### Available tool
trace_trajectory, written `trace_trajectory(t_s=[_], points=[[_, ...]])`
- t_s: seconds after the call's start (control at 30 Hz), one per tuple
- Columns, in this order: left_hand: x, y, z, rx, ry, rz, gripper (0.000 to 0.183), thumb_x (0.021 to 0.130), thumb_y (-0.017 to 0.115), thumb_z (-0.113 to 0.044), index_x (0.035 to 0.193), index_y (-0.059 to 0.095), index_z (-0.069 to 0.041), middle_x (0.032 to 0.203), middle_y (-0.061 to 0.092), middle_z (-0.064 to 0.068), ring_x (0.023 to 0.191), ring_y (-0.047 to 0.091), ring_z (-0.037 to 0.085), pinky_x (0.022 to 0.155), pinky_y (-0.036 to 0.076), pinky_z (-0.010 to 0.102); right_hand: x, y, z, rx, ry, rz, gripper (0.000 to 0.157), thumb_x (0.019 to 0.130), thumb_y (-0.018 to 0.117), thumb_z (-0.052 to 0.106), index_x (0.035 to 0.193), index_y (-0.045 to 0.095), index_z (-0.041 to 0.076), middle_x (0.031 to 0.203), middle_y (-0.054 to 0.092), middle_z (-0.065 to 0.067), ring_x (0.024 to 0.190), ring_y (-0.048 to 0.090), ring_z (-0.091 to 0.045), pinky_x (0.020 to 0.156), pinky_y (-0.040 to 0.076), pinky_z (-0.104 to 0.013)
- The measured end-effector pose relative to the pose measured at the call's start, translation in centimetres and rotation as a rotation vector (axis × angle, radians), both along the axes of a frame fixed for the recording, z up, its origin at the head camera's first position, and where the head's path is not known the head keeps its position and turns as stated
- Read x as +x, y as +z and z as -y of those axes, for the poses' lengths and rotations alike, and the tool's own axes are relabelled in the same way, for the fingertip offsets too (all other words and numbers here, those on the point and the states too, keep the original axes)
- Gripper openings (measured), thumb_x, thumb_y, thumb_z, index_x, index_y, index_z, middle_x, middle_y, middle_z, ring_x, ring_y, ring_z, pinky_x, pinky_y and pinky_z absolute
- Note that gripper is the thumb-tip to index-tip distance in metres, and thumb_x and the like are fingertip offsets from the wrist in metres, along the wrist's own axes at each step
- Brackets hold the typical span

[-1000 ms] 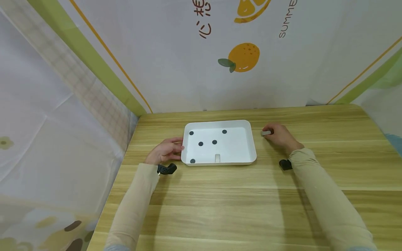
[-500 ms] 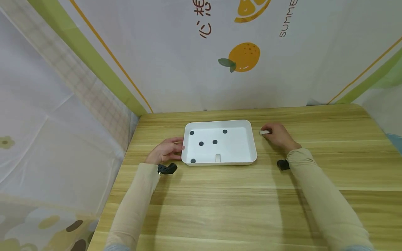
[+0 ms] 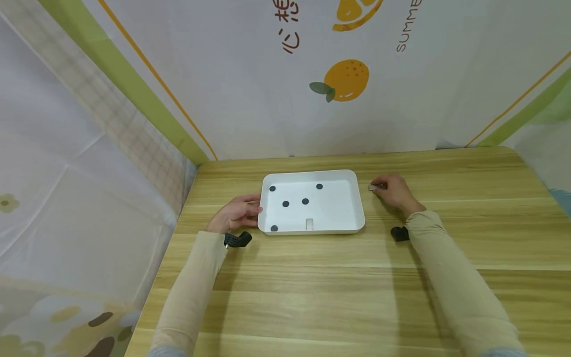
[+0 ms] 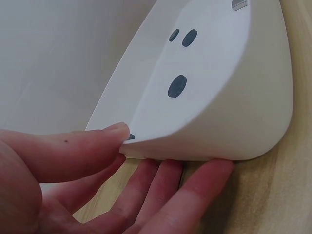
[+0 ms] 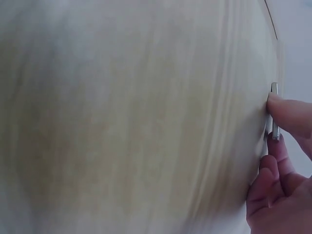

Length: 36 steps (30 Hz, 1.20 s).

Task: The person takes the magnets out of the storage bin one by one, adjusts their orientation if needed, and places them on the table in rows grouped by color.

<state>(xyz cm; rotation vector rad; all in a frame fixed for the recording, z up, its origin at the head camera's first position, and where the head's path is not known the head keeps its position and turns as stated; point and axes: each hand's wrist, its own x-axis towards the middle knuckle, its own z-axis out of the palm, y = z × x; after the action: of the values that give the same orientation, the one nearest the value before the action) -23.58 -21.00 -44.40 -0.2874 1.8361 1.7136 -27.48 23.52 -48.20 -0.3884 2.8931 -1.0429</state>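
At the far left, the beige sleeve (image 3: 192, 287) led to the left hand (image 3: 234, 215), which held the left end of the white tray (image 3: 336, 210). The hand was partly open around that end: in the left wrist view the thumb (image 4: 80, 155) lay at the rim, while the other fingers (image 4: 197, 192) spread along the low edge of the outer wall; whether any fingertip went beneath it could not be told. The tray lay on the wooden table (image 3: 312, 292), its long side running left to right. Inside it, three dark discs (image 3: 286, 204) sat toward the left, two more nearer the middle, and a pale rectangular piece (image 3: 310, 224) rested against the near wall. Beyond the tray's right end, well apart from the left hand, the right hand (image 3: 394, 193) was nearly closed, pinching a thin metallic piece (image 5: 275, 109) between thumb and fingertip, with other fingers curled in below. The piece pointed toward the tray without touching it; whether it met the tabletop could not be told.
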Motion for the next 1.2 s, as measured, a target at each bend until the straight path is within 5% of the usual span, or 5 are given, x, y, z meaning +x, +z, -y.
trace_trajectory(t_s=[0.37, 0.63, 1.2], points=[[0.04, -0.11, 0.04, -0.013, 0.028, 0.016, 0.06, 0.094, 0.054, 0.003, 0.149, 0.032, -0.007, 0.124, 0.054, 0.015, 0.089, 0.065, 0.019, 0.077, 0.058, 0.037, 0.04, 0.06, 0.28, -0.007, -0.004, -0.048, 0.023, 0.092, 0.061, 0.006, 0.111, 0.065, -0.007, 0.108, 0.063, -0.028, 0.096, 0.048, -0.037, 0.083, 0.036, -0.045], [0.03, -0.17, 0.05, -0.019, 0.028, 0.022, 0.061, 0.094, 0.054, 0.001, 0.15, 0.03, -0.006, 0.123, 0.057, 0.016, 0.088, 0.065, 0.018, 0.075, 0.059, 0.036, 0.16, -0.17, 0.42, -0.019, -0.02, -0.039, 0.023, 0.092, 0.06, 0.004, 0.111, 0.065, -0.007, 0.114, 0.063, -0.029, 0.108, 0.047, -0.043, 0.098, 0.032, -0.054], [-0.19, -0.45, -0.04, -0.015, 0.025, 0.012, 0.06, 0.094, 0.054, 0.001, 0.149, 0.033, -0.009, 0.121, 0.055, 0.013, 0.09, 0.064, 0.019, 0.077, 0.058, 0.036, 0.3, -0.15, 0.48, -0.035, -0.028, -0.08, 0.024, 0.089, 0.06, 0.001, 0.111, 0.064, -0.009, 0.116, 0.061, -0.031, 0.114, 0.046, -0.048, 0.106, 0.022, -0.059]])
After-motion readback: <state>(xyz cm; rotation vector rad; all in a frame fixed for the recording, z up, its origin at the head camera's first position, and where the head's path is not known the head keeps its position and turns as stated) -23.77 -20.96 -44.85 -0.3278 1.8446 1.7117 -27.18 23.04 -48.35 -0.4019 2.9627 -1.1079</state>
